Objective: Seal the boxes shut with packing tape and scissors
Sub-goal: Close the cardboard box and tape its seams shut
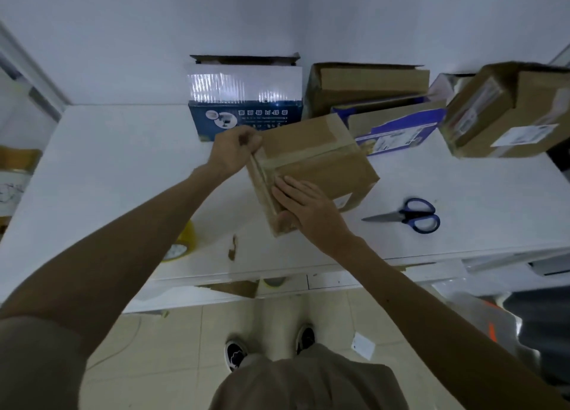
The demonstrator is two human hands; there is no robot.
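Single head cam: you're looking steeply down at the table (123, 169), close, wide-angle; box (324, 169) centre frame, shoes (236, 355) bottom.

a person's left hand (236, 150) curls round the far corner of a taped brown box (324, 160) on a white table (123, 163), and the right hand (308, 207) presses flat fingers on its top. closed scissors (407, 215) lie to the right. a yellow tape roll (182, 243) sits partly hidden behind the left forearm.

The white table (108, 163) carries a brown box (324, 163) at centre, with scissors (410, 214) at right. A yellow tape roll (182, 243) lies lower left, and other boxes (367, 83) stand along the top.
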